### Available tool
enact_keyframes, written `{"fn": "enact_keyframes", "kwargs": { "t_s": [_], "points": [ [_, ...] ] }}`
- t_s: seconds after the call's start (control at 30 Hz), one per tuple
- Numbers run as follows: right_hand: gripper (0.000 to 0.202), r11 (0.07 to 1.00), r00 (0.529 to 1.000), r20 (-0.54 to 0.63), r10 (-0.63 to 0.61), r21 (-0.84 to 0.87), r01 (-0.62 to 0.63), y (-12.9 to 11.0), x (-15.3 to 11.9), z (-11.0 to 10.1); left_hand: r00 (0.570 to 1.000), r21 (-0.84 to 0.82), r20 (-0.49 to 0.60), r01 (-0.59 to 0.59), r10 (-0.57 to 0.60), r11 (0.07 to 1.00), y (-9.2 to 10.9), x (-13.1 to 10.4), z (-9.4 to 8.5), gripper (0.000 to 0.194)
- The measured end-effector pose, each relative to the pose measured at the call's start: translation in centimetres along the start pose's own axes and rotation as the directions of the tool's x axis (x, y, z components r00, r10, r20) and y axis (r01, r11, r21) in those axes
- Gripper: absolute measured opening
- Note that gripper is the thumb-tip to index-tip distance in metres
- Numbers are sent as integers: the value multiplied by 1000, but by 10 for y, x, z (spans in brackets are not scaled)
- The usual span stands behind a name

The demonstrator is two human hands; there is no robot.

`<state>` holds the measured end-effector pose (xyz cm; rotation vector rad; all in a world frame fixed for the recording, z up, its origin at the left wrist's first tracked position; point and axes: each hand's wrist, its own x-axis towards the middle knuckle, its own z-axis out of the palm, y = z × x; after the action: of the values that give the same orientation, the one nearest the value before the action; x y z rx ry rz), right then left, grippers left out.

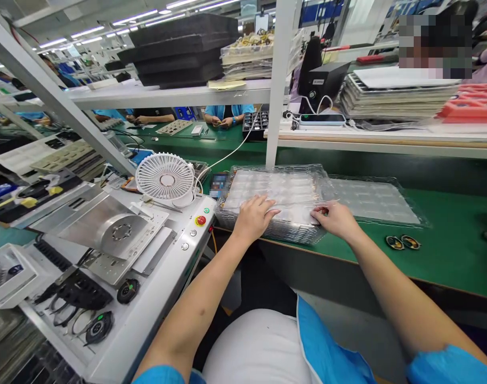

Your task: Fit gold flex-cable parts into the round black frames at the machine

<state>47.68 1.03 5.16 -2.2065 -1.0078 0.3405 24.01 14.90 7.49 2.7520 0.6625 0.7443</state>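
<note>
A stack of clear plastic trays (283, 233) stands on the green bench, and a thin white translucent sheet (273, 184) covers the top one. My left hand (254, 214) rests on the sheet near the front left, fingers spread. At the front right corner, my right hand (336, 217) is closed in a pinch on the sheet's edge; the exact contact is partly hidden by the fingers. Directly right of the stack lies another clear tray (417, 213), also with a white sheet (371, 200). Two small round black-and-gold parts (402, 242) sit on the bench further right.
To the left, a machine table (155, 304) carries a white fan (165, 178), a red button (201, 220), a metal fixture (119, 229) and round black parts (127, 291). A white post (278, 80) and shelf (387, 140) stand behind the trays. People sit across the bench.
</note>
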Motion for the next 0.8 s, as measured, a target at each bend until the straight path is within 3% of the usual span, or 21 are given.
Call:
{"fn": "enact_keyframes", "kwargs": {
  "t_s": [0.17,0.37,0.57,0.7,0.8],
  "points": [
    [18,979,996,64,-68,-190,79,-2,-3,-1,1000,-10,6,14,-14,1000,2,1,-1,35],
    [20,912,989,29,-142,-384,142,5,-4,-2,1000,-19,17,22,-22,1000,1,0,-2,35],
    [20,897,982,134,-134,-406,178,5,3,-2,999,-27,26,32,-31,999,3,1,-4,36],
    [19,932,980,74,-186,-301,200,3,1,-6,998,-36,38,48,-47,998,4,0,-3,37],
    [12,990,989,-58,-139,21,140,0,-3,-6,998,-33,51,50,-48,998,5,0,-3,37]
  ]
}}
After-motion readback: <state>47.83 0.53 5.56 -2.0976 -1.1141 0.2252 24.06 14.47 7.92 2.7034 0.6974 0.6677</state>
